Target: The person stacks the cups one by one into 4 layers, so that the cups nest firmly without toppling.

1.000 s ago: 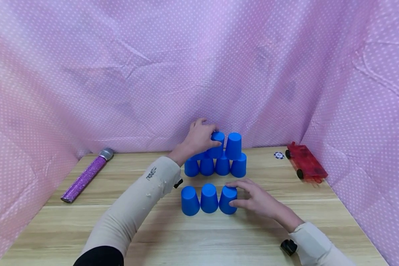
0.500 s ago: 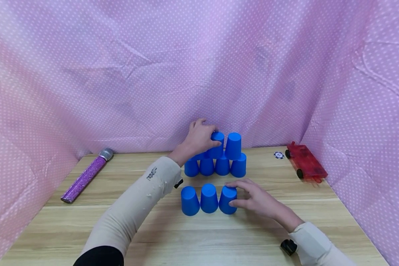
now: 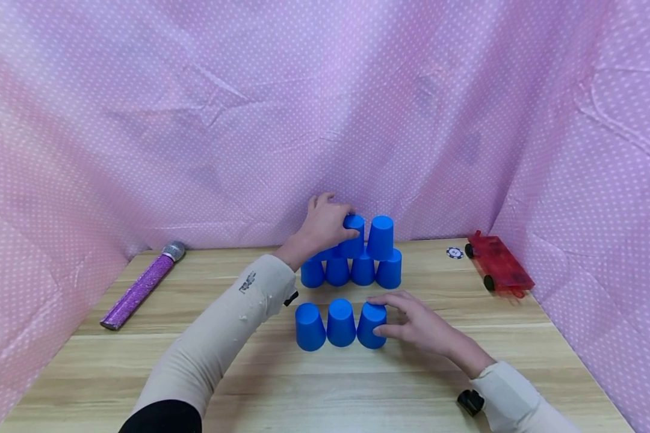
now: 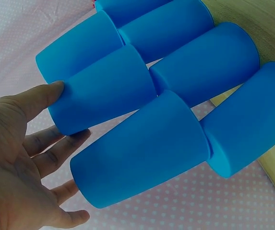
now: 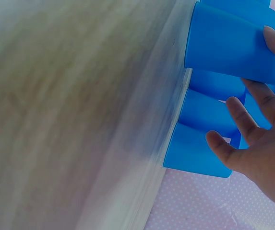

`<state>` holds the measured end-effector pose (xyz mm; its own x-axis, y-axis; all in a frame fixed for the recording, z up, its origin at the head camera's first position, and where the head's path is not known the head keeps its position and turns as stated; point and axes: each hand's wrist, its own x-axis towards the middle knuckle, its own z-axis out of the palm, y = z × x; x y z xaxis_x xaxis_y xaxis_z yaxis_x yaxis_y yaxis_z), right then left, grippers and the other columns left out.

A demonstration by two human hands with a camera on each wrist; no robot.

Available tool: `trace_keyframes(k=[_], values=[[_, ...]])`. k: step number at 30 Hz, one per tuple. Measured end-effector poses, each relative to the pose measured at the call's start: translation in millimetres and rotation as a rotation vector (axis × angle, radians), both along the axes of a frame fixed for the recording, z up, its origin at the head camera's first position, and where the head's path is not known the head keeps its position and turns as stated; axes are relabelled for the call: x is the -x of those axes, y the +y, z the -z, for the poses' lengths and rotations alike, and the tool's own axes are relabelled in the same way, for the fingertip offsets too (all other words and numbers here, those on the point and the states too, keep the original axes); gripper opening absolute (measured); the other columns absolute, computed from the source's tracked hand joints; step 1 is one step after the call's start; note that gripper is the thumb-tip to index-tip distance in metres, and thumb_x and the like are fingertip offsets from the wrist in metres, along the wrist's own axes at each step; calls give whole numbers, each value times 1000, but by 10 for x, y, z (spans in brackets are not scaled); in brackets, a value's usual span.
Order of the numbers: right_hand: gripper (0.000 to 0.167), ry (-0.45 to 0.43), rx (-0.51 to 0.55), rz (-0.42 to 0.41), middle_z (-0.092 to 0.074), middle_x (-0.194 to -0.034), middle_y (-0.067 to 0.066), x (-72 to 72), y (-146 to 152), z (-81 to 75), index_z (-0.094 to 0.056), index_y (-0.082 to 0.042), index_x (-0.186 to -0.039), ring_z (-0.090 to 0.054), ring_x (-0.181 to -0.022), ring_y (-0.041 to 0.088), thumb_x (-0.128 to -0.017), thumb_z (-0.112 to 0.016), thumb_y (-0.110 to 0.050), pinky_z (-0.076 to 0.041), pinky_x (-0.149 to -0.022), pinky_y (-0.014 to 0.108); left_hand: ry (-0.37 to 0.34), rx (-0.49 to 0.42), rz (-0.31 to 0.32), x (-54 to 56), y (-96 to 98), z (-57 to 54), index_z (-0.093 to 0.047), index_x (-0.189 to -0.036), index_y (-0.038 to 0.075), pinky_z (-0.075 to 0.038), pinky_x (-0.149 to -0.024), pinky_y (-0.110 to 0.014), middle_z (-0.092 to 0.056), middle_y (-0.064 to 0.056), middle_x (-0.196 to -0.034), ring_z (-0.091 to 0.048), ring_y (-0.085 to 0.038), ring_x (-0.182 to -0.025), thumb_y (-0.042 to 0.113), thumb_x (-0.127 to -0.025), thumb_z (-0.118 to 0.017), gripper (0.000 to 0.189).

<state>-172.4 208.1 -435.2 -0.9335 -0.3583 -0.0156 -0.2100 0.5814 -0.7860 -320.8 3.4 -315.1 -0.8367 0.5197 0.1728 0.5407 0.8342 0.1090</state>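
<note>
Upside-down blue cups stand in two groups on the table. At the back, a lower row of several cups [image 3: 362, 269] bears an upper row of three. My left hand [image 3: 327, 224] pinches the upper row's middle cup [image 4: 103, 91] between thumb and fingers; another upper cup [image 4: 142, 153] is beside its spread lower fingers. The upper right cup [image 3: 381, 238] is untouched. Three cups form the front row: a left cup [image 3: 310, 328], a middle cup [image 3: 340, 323] and a right cup [image 5: 233, 45]. My right hand [image 3: 419, 322] grips the right one by thumb and forefinger, other fingers spread.
A glittery purple microphone [image 3: 141, 291] lies on the left of the wooden table [image 3: 314, 397]. Towards the back right are a poker chip [image 3: 455, 253] and a translucent red toy car [image 3: 498, 264]. Dotted pink cloth [image 3: 249, 120] hangs behind and at both sides.
</note>
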Motion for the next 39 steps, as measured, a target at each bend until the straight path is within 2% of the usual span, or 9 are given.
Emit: trace_keyframes(k=[13, 21, 26, 29, 31, 34, 39], values=[[54, -7, 10, 2, -51, -144, 5, -19, -15, -4, -57, -36, -139, -45, -139, 36, -89, -75, -41, -40, -106, 69, -5, 28, -29, -8, -12, -43, -55, -143, 21, -13, -122, -63, -59, -4, -144, -24, -35, -152, 47, -92, -68, 58], [56, 1, 12, -5, -51, -145, 6, -13, -4, 11, -57, -31, -141, -45, -139, 38, -89, -74, -42, -40, -105, 70, 37, 2, -21, -76, -88, -203, -53, -145, 22, -16, -123, -59, -53, -5, -151, -24, -35, -152, 47, -93, -67, 60], [55, -1, 8, 4, -51, -145, 6, -12, -11, 14, -57, -33, -140, -45, -138, 37, -89, -75, -42, -40, -105, 69, 68, -101, 24, -212, -269, -279, -55, -142, 20, -29, -120, -54, -62, -4, -141, -36, -32, -145, 41, -94, -69, 54], [55, -5, 4, 9, -51, -145, 6, -7, -20, 7, -57, -33, -140, -46, -137, 36, -88, -75, -42, -42, -105, 67, 63, -194, 53, -319, -436, -301, -58, -138, 17, -44, -106, -47, -68, -4, -130, -50, -29, -129, 36, -95, -69, 49], [55, -5, 0, 9, -52, -144, 5, -2, -24, 0, -58, -34, -139, -46, -137, 36, -88, -75, -43, -44, -105, 65, 49, -240, 67, -399, -556, -304, -60, -136, 16, -50, -97, -43, -71, -5, -124, -56, -27, -118, 34, -96, -68, 45], [54, -7, -3, 10, -52, -143, 4, 1, -23, -12, -58, -35, -138, -46, -136, 34, -88, -75, -43, -44, -105, 64, -6, -299, 74, -529, -737, -280, -63, -132, 15, -56, -84, -37, -73, -4, -113, -63, -21, -103, 33, -97, -67, 40], [54, -18, -8, 21, -51, -143, 4, -7, 4, -21, -58, -35, -139, -46, -136, 35, -88, -75, -43, -45, -104, 63, -118, -365, 115, -726, -989, -191, -68, -125, 16, -57, -78, -33, -73, 3, -99, -65, -14, -87, 31, -97, -68, 32]])
